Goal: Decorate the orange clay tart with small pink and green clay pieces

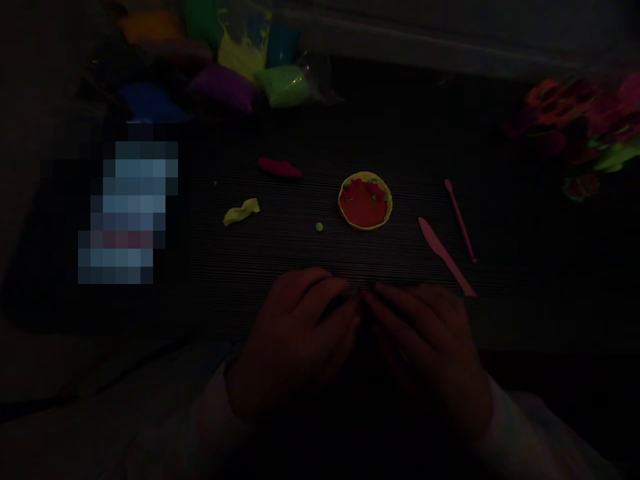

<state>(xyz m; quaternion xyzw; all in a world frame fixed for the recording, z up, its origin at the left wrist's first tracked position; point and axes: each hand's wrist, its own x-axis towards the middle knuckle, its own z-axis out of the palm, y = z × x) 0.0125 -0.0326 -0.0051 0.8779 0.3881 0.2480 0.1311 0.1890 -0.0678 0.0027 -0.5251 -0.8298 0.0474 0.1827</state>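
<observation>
In dim light, my left hand [300,327] and my right hand [433,333] meet fingertip to fingertip at the table's near side. A small red piece of modelling clay [363,293] shows between them, pinched by the fingers of both hands and mostly covered. Just beyond lies a round clay disc [365,212] with a yellow rim, a red face and small red and green bits along its far edge. A tiny green clay ball [319,227] rests to its left. Right of the disc is a pink plastic clay knife [445,257], close to my right hand.
A thin pink modelling tool [461,220] lies beyond the knife. Yellow clay [241,212] and a magenta clay roll [280,168] are on the left. Bags of coloured clay [225,87] line the back; a blurred-out bright screen [133,213] is far left. Colourful pieces [575,120] sit back right.
</observation>
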